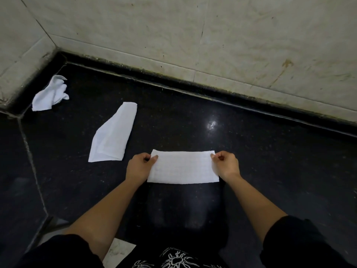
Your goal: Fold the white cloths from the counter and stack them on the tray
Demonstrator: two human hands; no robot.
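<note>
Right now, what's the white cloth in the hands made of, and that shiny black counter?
The white cloth looks like thin woven cotton: a faint grid texture shows, and it lies flat with soft edges. The counter looks like polished dark stone, maybe granite: it is speckled and mirrors a bright light spot. Neither can be told for sure.

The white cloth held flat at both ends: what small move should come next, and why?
Probably bring one end over to the other: the white rectangular cloth lies flat, a long strip, with the left hand and right hand pinching its far corners.
</note>
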